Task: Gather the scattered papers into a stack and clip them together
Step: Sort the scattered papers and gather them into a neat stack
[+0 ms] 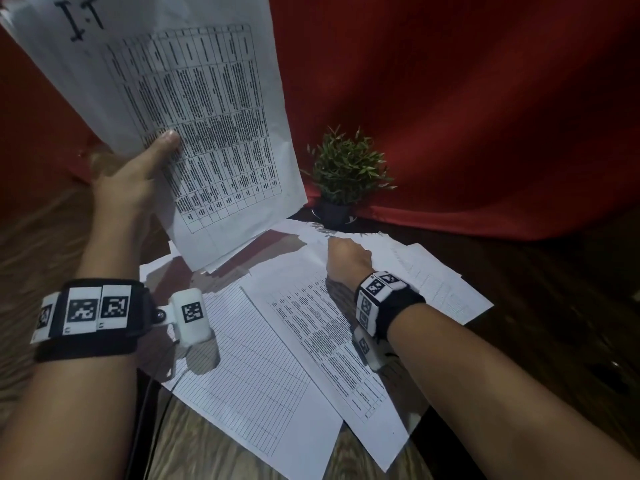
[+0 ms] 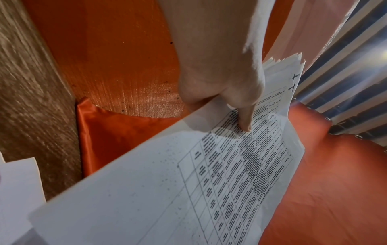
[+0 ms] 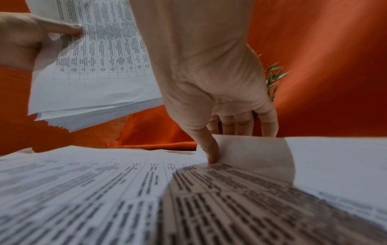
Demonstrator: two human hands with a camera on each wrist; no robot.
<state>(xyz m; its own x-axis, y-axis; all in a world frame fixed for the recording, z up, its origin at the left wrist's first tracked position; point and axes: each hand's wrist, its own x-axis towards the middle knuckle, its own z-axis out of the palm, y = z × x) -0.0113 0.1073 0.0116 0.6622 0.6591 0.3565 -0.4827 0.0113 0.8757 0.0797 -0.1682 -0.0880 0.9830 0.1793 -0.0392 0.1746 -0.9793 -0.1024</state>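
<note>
Wood-grain counter (image 1: 214, 445) carries scattered sheets (image 1: 263, 355); gathered stack (image 1: 194, 109) held tilted above them, left grip (image 1: 131, 178) pinching its edge w/ thumb on top; right grip (image 3: 211, 102) pinches a sheet's curled far corner (image 3: 251, 154)

Both forearms are bare, each wrist behind the fingers wrapped in a black strap (image 1: 86, 344) carrying white tiles printed with black square codes, with a small white camera block (image 1: 189, 317) on the left and a thin dark cable (image 1: 152, 403) trailing from it
</note>
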